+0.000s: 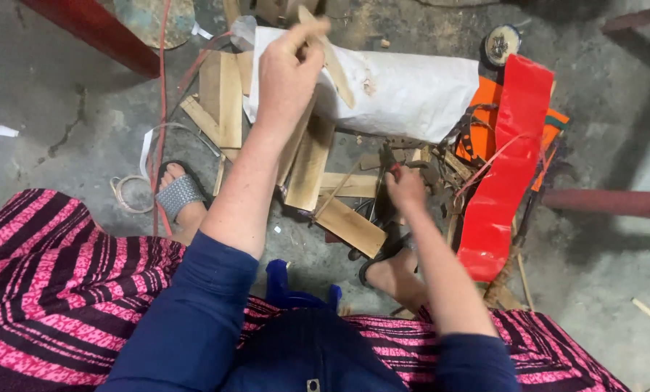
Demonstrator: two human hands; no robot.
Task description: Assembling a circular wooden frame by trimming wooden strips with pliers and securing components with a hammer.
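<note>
Pink-and-black striped fabric is draping over both knees closest to the lens, with dark blue sleeves reaching out from it. Seated low like this, the person is keeping the pile within arm's reach on the concrete floor.

Raised toward the top of the frame, the left hand is pinching a thin bamboo strip between thumb and fingertips, holding it over a white woven sack; the strip is pale, flat and narrow, its surface looking dry and fibrous. Lower down, the right hand is curling around something dark among the scraps, perhaps a tool handle, though blur is hiding what it is.

Between the feet, broader split bamboo slats are lying crossed and overlapping, smooth on their faces and rough at the cut ends. One foot is sitting in a grey woven sandal just beside them. To the right, a glossy red plastic sheet is leaning over an orange one.
</note>
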